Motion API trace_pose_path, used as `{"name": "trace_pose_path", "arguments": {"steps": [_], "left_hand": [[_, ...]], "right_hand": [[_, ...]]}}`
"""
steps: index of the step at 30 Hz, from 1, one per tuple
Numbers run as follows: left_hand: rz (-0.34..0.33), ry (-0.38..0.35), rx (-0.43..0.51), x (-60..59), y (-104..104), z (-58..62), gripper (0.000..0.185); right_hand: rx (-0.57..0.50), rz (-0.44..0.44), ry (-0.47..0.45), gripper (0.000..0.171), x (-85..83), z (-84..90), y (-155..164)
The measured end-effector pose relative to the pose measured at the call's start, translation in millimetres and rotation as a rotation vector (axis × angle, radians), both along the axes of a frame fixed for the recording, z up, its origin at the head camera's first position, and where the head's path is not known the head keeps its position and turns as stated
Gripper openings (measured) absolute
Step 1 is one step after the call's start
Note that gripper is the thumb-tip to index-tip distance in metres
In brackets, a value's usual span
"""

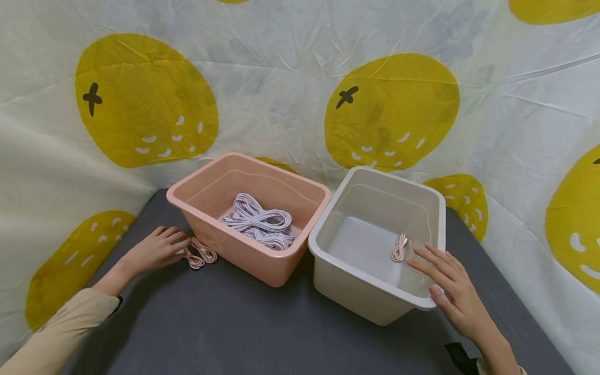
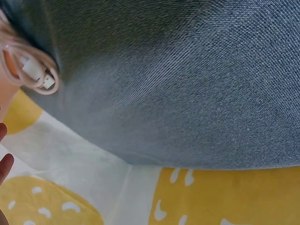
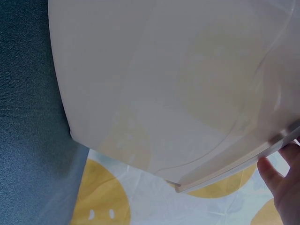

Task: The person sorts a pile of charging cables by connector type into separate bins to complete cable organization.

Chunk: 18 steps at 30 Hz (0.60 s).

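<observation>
My left hand (image 1: 157, 247) is beside the pink bin (image 1: 253, 263), its fingertips at bundled pink charging cables (image 1: 203, 252) on the dark cloth. In the left wrist view, a pink cable bundle (image 2: 33, 70) with a white plug is at the upper left; only some fingertips show. My right hand (image 1: 452, 289) is over the right rim of the beige bin (image 1: 356, 294), fingers fairly straight and pointing inward. A small pink cable bundle (image 1: 399, 247) lies in that bin near those fingertips. Several white cable bundles (image 1: 262, 219) are piled in the pink bin.
The two bins stand side by side on a table covered in dark grey cloth (image 1: 225, 323). A white curtain (image 1: 272, 104) with yellow fruit prints hangs behind and along the sides. The beige bin's wall (image 3: 140, 84) fills much of the right wrist view.
</observation>
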State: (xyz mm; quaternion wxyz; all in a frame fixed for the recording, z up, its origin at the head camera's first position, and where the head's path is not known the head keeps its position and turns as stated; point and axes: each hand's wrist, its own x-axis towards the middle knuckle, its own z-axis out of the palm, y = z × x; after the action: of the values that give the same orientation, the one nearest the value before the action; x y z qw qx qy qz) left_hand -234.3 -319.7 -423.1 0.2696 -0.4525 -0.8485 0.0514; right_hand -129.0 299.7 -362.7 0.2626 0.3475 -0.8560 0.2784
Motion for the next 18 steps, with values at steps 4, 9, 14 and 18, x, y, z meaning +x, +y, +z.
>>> {"name": "trace_pose_path", "arguments": {"steps": [4,9,14,18], "left_hand": [[-0.010,-0.014,-0.017,-2.5,-0.3,-5.8,0.027],[-0.019,-0.022,-0.039,-5.1,0.3,-11.2,0.027],[0.003,-0.025,-0.079,-6.0,1.1,-14.2,0.038],[0.003,-0.019,-0.083,-6.6,-0.5,-16.3,0.035]], "right_hand": [[-0.001,0.000,0.002,0.032,0.2,-0.1,-0.3],[-0.001,0.001,0.004,0.032,0.0,0.1,-0.5],[-0.001,0.004,0.007,0.033,0.1,0.1,-0.4],[0.001,0.002,0.004,0.032,0.2,0.1,-0.2]]}}
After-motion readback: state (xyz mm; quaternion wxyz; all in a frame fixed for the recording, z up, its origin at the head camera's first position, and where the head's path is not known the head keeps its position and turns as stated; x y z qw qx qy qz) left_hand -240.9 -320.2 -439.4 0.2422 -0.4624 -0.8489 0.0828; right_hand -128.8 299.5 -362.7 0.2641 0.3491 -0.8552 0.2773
